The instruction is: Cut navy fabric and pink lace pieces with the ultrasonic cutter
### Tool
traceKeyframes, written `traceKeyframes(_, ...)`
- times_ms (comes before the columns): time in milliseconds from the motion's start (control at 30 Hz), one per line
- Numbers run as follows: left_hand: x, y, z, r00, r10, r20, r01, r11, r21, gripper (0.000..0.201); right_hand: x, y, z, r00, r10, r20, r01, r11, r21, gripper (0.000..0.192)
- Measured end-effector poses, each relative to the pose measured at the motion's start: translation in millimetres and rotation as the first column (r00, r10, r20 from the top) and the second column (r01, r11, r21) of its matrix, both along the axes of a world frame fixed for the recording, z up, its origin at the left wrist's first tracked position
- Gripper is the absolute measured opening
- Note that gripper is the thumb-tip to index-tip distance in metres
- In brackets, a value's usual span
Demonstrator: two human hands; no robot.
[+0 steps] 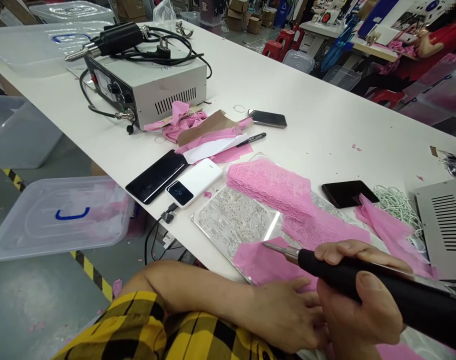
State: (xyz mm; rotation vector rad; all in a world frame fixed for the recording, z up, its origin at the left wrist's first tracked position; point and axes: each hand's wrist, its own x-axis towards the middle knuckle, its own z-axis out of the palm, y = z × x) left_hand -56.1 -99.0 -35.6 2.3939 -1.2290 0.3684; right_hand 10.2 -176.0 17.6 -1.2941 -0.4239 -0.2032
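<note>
Head view: black hand tool [419, 302], one, clamped in the right hand [363, 310] — long axis slanting leftward and away, tip over the pink cloth [256, 265] lying left of the grip. Left hand [288, 312], nearer, palm down at the cloth's near edge — fingertips hidden, hold cannot be told.

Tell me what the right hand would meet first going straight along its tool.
Led by the black tool, the right hand would probably meet the smooth pink fabric at the tip first, then the speckled slab; the tip's height is unclear.
</note>
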Motion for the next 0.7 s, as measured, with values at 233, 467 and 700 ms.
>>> traceKeyframes(233, 0, -1, -2.9, 1.000, 0.014, 0.017, -0.014, 1.000, 0.006, 0.026, 0, 1, 1.4, 1.000, -0.006, 0.016, 0.006, 1.000, -0.019, 0.011)
traceKeyframes(467, 0, -7, -10.7, 0.999, 0.001, 0.046, -0.003, 0.999, 0.041, 0.035, -9, 10, 2.4, 1.000, 0.007, -0.015, -0.008, 1.000, -0.029, 0.013)
traceKeyframes(700, 4, -4, -6.9, 0.997, -0.065, 0.050, 0.062, 0.996, 0.060, 0.036, -12, 14, -0.6, 0.997, 0.070, 0.033, -0.069, 0.997, -0.033, 0.012)
